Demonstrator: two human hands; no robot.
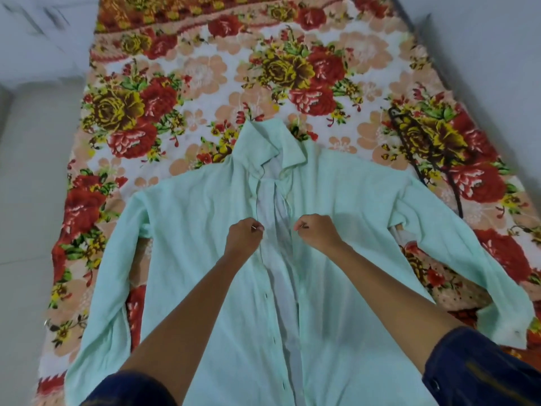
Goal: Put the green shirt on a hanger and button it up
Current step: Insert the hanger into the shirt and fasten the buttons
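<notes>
The green shirt [205, 259] lies flat and face up on the flowered bedspread [190, 83], collar away from me, sleeves spread to both sides, its front open down the middle with the pale lining showing. My left hand [244, 234] pinches the left front edge at chest height, and my right hand [316, 230] pinches the right edge just across the gap. The dark hanger [421, 159] rests on the bedspread beyond the shirt's right shoulder.
</notes>
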